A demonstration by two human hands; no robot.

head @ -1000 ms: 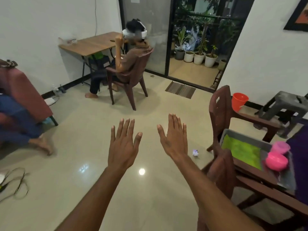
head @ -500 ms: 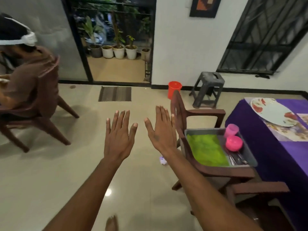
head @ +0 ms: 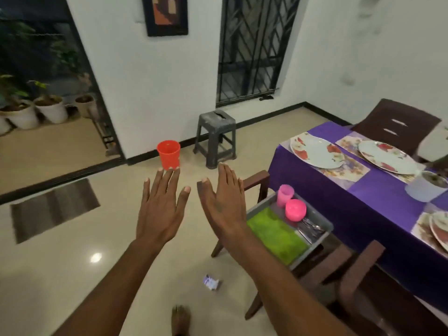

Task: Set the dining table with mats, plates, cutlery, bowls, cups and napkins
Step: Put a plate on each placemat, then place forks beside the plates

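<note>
At the bottom edge of the frame a bare foot point(head: 180, 320) stood on glossy cream floor tiles point(head: 60, 270), with a crumpled scrap of paper point(head: 211, 282) just above it. Both forearms reached up the middle of the picture. The left hand point(head: 158, 209) and the right hand point(head: 224, 206) were held flat, backs to the camera, fingers straight and slightly spread; neither grip had hold of anything.

Right of centre, a grey rectangular tray point(head: 326, 227) sat on a brown wooden chair point(head: 257, 179). It held a fuzzy green cloth point(head: 274, 235), a round pink bowl point(head: 295, 209) turned over, a pink plastic cup point(head: 285, 195) beside it, and shiny metal cutlery point(head: 311, 229) along its right side.

Further right, the desk point(head: 339, 202) wore a smooth purple cloth. On it lay floral mats point(head: 344, 169), each under a round white plate point(head: 316, 149) with red flower print; a second plate point(head: 386, 156) sat beyond, and a third point(head: 438, 229) was cut by the right edge. A pale cup point(head: 425, 186) stood between them.

Farther back, an orange plastic bin point(head: 168, 154) and a grey square stool point(head: 215, 138) stood by the white wall.
</note>
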